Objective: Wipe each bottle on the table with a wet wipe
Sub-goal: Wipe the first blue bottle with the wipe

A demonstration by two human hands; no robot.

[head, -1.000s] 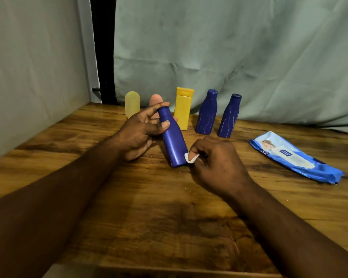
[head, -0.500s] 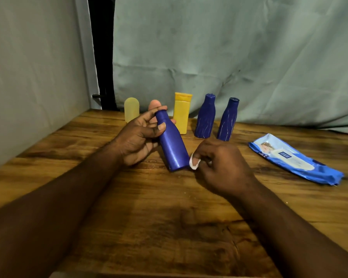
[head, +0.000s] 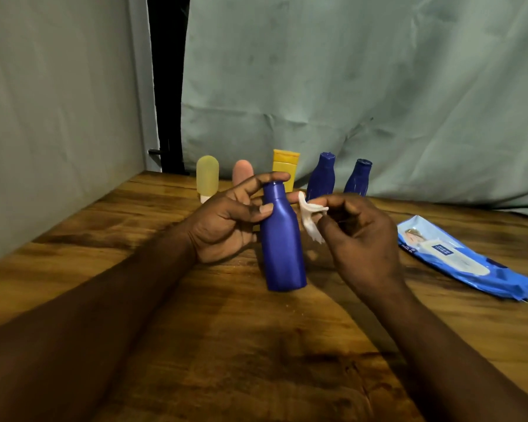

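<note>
Change: right hand point(head: 360, 236), pinching the wet wipe point(head: 310, 219), is lifting from the base toward the shoulder.
Bottle: left hand point(head: 226, 223) is gripping the blue bottle point(head: 282, 248), now more upright.
Meaning: wiping is nearing completion here.

left hand point(head: 226, 222) clasping, right hand point(head: 360, 236) pinching

Perhaps a home: cloth-draped wooden table point(head: 195, 315).
</note>
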